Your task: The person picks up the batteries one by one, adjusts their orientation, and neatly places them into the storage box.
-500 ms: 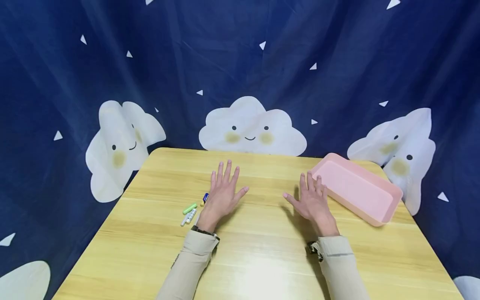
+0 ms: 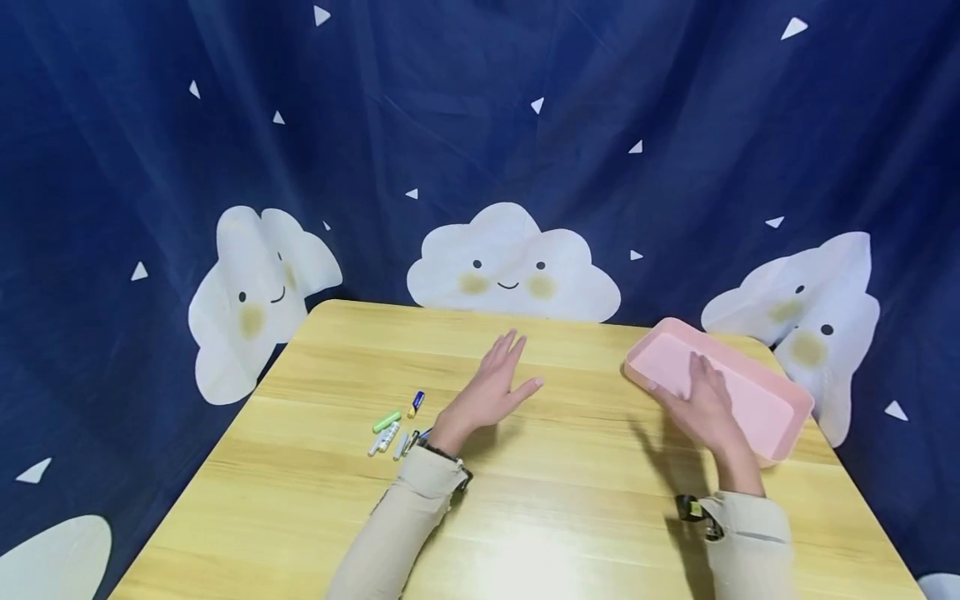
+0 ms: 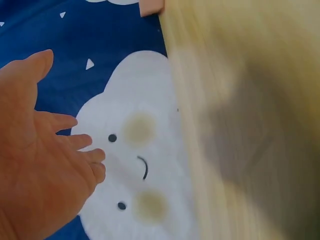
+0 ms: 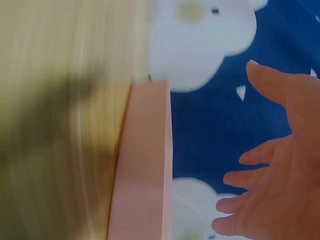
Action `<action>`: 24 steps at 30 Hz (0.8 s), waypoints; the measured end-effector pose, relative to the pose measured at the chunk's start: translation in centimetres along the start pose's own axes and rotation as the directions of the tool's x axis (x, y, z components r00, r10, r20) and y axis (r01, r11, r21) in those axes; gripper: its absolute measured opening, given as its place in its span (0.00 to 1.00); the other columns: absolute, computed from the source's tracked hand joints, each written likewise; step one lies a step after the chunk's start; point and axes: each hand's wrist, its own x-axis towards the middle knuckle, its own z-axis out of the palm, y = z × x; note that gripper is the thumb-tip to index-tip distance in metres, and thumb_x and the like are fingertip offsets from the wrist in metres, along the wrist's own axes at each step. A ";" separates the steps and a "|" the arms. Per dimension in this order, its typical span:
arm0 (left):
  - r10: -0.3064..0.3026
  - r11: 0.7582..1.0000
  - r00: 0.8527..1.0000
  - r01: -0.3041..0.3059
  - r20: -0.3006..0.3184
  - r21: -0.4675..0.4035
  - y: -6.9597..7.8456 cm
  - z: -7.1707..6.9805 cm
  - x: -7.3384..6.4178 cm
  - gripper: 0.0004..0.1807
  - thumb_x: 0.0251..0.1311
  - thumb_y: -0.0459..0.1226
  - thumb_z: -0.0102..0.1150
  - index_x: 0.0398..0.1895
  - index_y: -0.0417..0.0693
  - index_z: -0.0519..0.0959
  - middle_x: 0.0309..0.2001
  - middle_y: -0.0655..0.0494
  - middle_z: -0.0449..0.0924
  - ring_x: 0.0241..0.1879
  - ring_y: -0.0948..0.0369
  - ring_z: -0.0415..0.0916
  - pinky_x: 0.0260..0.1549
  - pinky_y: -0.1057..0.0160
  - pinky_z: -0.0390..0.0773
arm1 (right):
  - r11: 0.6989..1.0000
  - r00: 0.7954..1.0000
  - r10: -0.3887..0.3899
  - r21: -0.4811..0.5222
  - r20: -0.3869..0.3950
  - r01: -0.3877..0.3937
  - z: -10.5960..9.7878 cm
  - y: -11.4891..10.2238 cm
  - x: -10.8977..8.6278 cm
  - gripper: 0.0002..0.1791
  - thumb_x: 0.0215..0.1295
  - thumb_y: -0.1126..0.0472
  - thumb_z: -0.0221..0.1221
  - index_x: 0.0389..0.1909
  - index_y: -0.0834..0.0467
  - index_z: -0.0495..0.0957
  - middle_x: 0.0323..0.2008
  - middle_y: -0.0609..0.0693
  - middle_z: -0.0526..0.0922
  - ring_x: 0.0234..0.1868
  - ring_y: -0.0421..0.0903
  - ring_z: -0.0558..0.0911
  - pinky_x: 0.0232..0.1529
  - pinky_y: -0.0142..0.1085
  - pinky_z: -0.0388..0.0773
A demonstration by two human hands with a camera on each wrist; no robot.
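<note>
My left hand (image 2: 486,398) hovers over the middle of the table, fingers extended and thumb spread, holding nothing. Just left of its wrist lie several small battery-like cylinders: a green one (image 2: 387,422), a white printed one (image 2: 389,436), a blue-and-gold one (image 2: 416,404) and greyish ones partly hidden by the wrist. My right hand (image 2: 703,410) overlaps the near side of a pink rectangular tray (image 2: 772,408) in the head view. Its fingers are relaxed and apart, with nothing in them. In the right wrist view, the tray's outer wall (image 4: 142,165) stands beside that hand.
The wooden table (image 2: 570,492) has a rounded far corner at left. A dark blue curtain (image 2: 480,100) with white clouds and triangles hangs behind and along both sides. The tray sits near the table's far right corner.
My right hand has moved right, from beside the tray to over it. The left hand has shifted right and turned, uncovering more of the small cylinders. The head view has tilted slightly.
</note>
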 end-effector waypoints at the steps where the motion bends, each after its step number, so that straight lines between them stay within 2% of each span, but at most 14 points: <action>1: 0.000 0.999 1.000 0.001 0.013 -0.035 0.3 0.2 0.6 0.47 0.76 0.62 0.43 0.85 0.45 0.41 0.85 0.46 0.32 0.85 0.47 0.32 0.81 0.44 0.43 | 0.999 1.000 0.026 0.026 0.002 -0.026 -0.6 0.6 -0.2 0.59 0.75 0.36 0.52 0.79 0.73 0.29 0.78 0.79 0.33 0.78 0.80 0.37 0.73 0.74 0.41; 6: -0.044 0.979 0.995 0.061 0.091 -0.195 1.2 1.9 3.9 0.48 0.75 0.63 0.43 0.86 0.49 0.39 0.86 0.51 0.34 0.85 0.51 0.37 0.81 0.48 0.48 | 0.987 0.990 0.140 0.083 0.001 -0.139 -3.1 4.1 -1.3 0.60 0.77 0.34 0.46 0.77 0.74 0.23 0.76 0.78 0.23 0.78 0.78 0.28 0.74 0.73 0.35; 11: -0.048 0.956 0.989 0.086 0.141 -0.282 2.3 4.0 6.9 0.48 0.75 0.62 0.45 0.85 0.48 0.42 0.85 0.48 0.41 0.84 0.51 0.43 0.81 0.49 0.50 | 0.973 0.975 0.221 0.066 -0.022 -0.220 -4.5 7.4 -2.3 0.60 0.77 0.35 0.45 0.74 0.79 0.21 0.74 0.83 0.23 0.76 0.80 0.27 0.75 0.72 0.33; 15: -0.071 0.930 0.983 0.127 0.171 -0.344 3.5 5.4 8.9 0.48 0.74 0.62 0.49 0.85 0.50 0.44 0.85 0.50 0.45 0.84 0.53 0.45 0.81 0.51 0.50 | 0.957 0.959 0.282 0.073 -0.028 -0.279 -4.8 9.4 -3.0 0.61 0.76 0.37 0.47 0.73 0.80 0.20 0.73 0.85 0.25 0.77 0.80 0.30 0.76 0.70 0.36; 18: -0.110 0.909 0.975 0.177 0.191 -0.378 4.1 6.3 9.9 0.47 0.73 0.60 0.52 0.85 0.52 0.46 0.84 0.52 0.47 0.84 0.54 0.46 0.81 0.52 0.51 | 0.960 0.962 0.263 0.117 -0.074 -0.254 -4.3 10.4 -3.4 0.60 0.75 0.42 0.52 0.76 0.79 0.25 0.74 0.85 0.32 0.77 0.80 0.38 0.76 0.70 0.41; 22: -0.141 0.883 0.970 0.214 0.200 -0.418 4.7 7.5 10.9 0.47 0.72 0.57 0.56 0.85 0.51 0.48 0.84 0.52 0.49 0.83 0.55 0.48 0.80 0.53 0.54 | 0.957 0.967 0.239 0.189 -0.090 -0.219 -3.7 11.2 -3.9 0.59 0.74 0.45 0.55 0.77 0.77 0.26 0.73 0.86 0.35 0.75 0.81 0.42 0.77 0.69 0.42; 23: -0.143 0.877 0.969 0.218 0.200 -0.428 4.7 7.9 11.2 0.48 0.71 0.58 0.57 0.85 0.51 0.48 0.84 0.52 0.50 0.83 0.55 0.48 0.80 0.53 0.54 | 0.957 0.970 0.224 0.208 -0.093 -0.201 -3.6 11.4 -4.0 0.58 0.74 0.46 0.56 0.77 0.77 0.28 0.73 0.86 0.38 0.75 0.80 0.46 0.77 0.68 0.43; 24: -0.147 0.868 0.969 0.223 0.200 -0.443 4.9 8.3 11.5 0.48 0.71 0.58 0.58 0.85 0.50 0.48 0.84 0.52 0.50 0.83 0.55 0.48 0.80 0.53 0.54 | 0.953 0.971 0.226 0.224 -0.081 -0.203 -3.5 11.5 -4.1 0.58 0.75 0.45 0.56 0.77 0.77 0.27 0.74 0.85 0.39 0.75 0.77 0.47 0.80 0.61 0.44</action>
